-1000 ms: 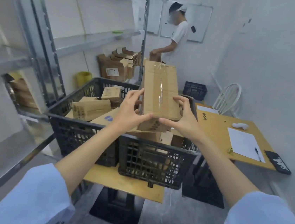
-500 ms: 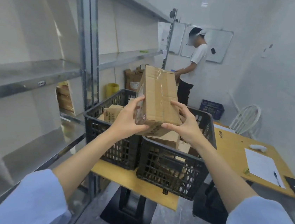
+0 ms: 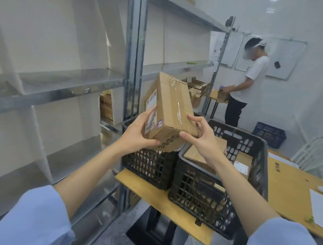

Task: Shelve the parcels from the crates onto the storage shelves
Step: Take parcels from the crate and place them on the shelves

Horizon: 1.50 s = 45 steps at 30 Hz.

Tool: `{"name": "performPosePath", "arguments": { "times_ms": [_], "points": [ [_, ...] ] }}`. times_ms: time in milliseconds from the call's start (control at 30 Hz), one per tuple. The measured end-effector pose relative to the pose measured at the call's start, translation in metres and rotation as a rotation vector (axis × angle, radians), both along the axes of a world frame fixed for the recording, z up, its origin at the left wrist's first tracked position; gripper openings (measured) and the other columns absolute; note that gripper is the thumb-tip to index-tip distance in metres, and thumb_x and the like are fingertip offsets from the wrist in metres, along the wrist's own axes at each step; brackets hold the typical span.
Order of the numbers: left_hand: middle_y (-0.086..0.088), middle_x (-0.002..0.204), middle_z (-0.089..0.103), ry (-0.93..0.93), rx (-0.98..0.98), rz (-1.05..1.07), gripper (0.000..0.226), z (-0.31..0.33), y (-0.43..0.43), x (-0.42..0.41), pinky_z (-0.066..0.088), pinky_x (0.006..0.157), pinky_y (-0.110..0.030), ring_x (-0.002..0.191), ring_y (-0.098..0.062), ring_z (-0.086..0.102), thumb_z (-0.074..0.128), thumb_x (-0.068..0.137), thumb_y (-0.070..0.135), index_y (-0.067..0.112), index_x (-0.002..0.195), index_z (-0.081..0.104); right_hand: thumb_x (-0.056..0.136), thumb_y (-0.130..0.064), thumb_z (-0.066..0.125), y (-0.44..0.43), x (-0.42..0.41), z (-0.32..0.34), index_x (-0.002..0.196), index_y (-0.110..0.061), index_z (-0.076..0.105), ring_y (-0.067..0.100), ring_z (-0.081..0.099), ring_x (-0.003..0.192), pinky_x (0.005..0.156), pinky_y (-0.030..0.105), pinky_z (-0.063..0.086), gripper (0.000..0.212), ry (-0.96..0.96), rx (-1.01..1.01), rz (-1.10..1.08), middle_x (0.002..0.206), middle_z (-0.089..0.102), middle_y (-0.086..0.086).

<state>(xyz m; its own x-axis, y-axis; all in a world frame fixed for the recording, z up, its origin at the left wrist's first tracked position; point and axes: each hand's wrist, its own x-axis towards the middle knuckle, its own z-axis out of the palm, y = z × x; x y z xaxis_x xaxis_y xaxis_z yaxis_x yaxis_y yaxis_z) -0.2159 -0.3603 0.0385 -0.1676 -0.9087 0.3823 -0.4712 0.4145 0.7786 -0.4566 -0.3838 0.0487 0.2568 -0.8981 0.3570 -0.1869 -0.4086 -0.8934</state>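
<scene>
I hold a long taped cardboard parcel [image 3: 170, 107] in the air with both hands, tilted, its labelled side facing left. My left hand [image 3: 138, 132] grips its near left corner over the label. My right hand [image 3: 199, 135] pinches its near right edge. The parcel hangs above two black plastic crates [image 3: 209, 190], which stand on a wooden table and hold more cardboard parcels [image 3: 203, 157]. The metal storage shelves [image 3: 70, 87] fill the left side, with a grey upright post [image 3: 132, 58] just left of the parcel.
A person in a white shirt [image 3: 247, 81] stands at the far end by opened boxes [image 3: 197, 86]. The wooden table [image 3: 290, 189] to the right carries paper sheets. A white chair [image 3: 318, 150] and a blue crate [image 3: 270, 134] stand behind it. A few boxes [image 3: 106, 106] sit on a lower shelf.
The parcel has been lifted out of the crate and carried left toward the shelves. My view has swung left and up, so the shelves now fill more of it.
</scene>
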Motion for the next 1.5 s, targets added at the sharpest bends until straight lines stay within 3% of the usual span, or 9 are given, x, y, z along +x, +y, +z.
{"name": "performPosePath", "arguments": {
  "times_ms": [267, 500, 633, 700, 833, 967, 1100, 1300, 1500],
  "points": [
    [0.004, 0.147, 0.036, 0.025, 0.03, 0.236, 0.094, 0.002, 0.027, 0.03, 0.039, 0.109, -0.048, 0.133, -0.014, 0.037, 0.076, 0.062, 0.048, 0.035, 0.146, 0.034, 0.077, -0.031, 0.079, -0.008, 0.035, 0.001, 0.126, -0.023, 0.053, 0.006, 0.054, 0.127, 0.105, 0.042, 0.049, 0.056, -0.091, -0.005, 0.139, 0.138, 0.056, -0.011],
    [0.017, 0.136, 0.037, 0.119, 0.078, 0.306, 0.09, -0.008, 0.046, 0.046, 0.041, 0.086, -0.012, 0.112, 0.006, 0.046, 0.081, 0.077, 0.021, 0.042, 0.146, 0.028, 0.081, -0.035, 0.074, -0.005, 0.057, -0.001, 0.132, -0.025, 0.05, 0.002, 0.053, 0.125, 0.099, 0.024, 0.05, 0.058, -0.088, -0.008, 0.234, 0.139, 0.053, -0.012],
    [0.006, 0.147, 0.038, 0.123, 0.029, 0.436, 0.088, -0.009, 0.062, 0.052, 0.044, 0.104, -0.051, 0.13, -0.017, 0.042, 0.081, 0.062, 0.044, 0.048, 0.138, 0.036, 0.092, -0.03, 0.067, -0.008, 0.063, -0.001, 0.134, -0.033, 0.052, 0.007, 0.042, 0.135, 0.104, 0.02, 0.037, 0.045, -0.027, -0.057, 0.283, 0.142, 0.043, -0.021],
    [0.007, 0.147, 0.04, 0.13, -0.011, 0.478, 0.087, -0.01, 0.069, 0.056, 0.045, 0.103, -0.055, 0.131, -0.016, 0.042, 0.083, 0.063, 0.039, 0.043, 0.139, 0.039, 0.095, -0.029, 0.064, -0.011, 0.068, 0.0, 0.132, -0.037, 0.055, 0.008, 0.037, 0.138, 0.103, 0.018, 0.033, 0.039, -0.012, -0.074, 0.283, 0.143, 0.039, -0.022],
    [0.002, 0.146, 0.045, 0.167, -0.07, 0.558, 0.088, -0.009, 0.082, 0.061, 0.051, 0.099, -0.05, 0.129, -0.012, 0.044, 0.084, 0.073, 0.014, 0.023, 0.146, 0.038, 0.101, -0.016, 0.054, -0.009, 0.083, 0.001, 0.131, -0.03, 0.057, -0.011, 0.049, 0.117, 0.087, 0.004, 0.039, 0.034, -0.022, -0.091, 0.287, 0.133, 0.054, -0.015],
    [0.0, 0.146, 0.044, 0.188, -0.065, 0.619, 0.085, -0.009, 0.1, 0.07, 0.05, 0.1, -0.048, 0.124, -0.01, 0.046, 0.084, 0.072, 0.017, 0.02, 0.145, 0.04, 0.102, -0.005, 0.047, -0.005, 0.103, -0.006, 0.132, -0.035, 0.051, -0.002, 0.05, 0.123, 0.102, 0.024, 0.043, 0.043, 0.022, -0.091, 0.33, 0.132, 0.056, -0.019],
    [-0.001, 0.149, 0.036, 0.189, -0.082, 0.633, 0.075, -0.007, 0.128, 0.074, 0.049, 0.095, -0.026, 0.121, -0.006, 0.045, 0.078, 0.078, 0.01, 0.024, 0.141, 0.04, 0.101, 0.001, 0.044, 0.005, 0.124, -0.015, 0.144, -0.043, 0.039, 0.012, 0.042, 0.136, 0.107, 0.033, 0.041, 0.062, 0.077, -0.056, 0.412, 0.147, 0.044, -0.013],
    [0.007, 0.145, 0.033, 0.182, -0.12, 0.71, 0.073, -0.016, 0.173, 0.087, 0.05, 0.09, -0.017, 0.122, -0.004, 0.047, 0.079, 0.078, 0.013, 0.028, 0.139, 0.041, 0.09, -0.001, 0.065, 0.032, 0.151, -0.02, 0.138, -0.025, 0.036, -0.001, 0.051, 0.117, 0.083, 0.003, 0.045, 0.061, -0.004, 0.02, 0.59, 0.132, 0.05, -0.014],
    [0.014, 0.143, 0.033, 0.185, -0.166, 0.801, 0.077, -0.02, 0.214, 0.093, 0.049, 0.09, -0.018, 0.127, -0.006, 0.046, 0.08, 0.078, 0.016, 0.03, 0.141, 0.038, 0.08, -0.018, 0.082, 0.051, 0.169, -0.029, 0.141, -0.037, 0.032, 0.012, 0.05, 0.129, 0.104, 0.02, 0.043, 0.081, 0.006, -0.016, 0.668, 0.143, 0.05, -0.006]
  ]
}}
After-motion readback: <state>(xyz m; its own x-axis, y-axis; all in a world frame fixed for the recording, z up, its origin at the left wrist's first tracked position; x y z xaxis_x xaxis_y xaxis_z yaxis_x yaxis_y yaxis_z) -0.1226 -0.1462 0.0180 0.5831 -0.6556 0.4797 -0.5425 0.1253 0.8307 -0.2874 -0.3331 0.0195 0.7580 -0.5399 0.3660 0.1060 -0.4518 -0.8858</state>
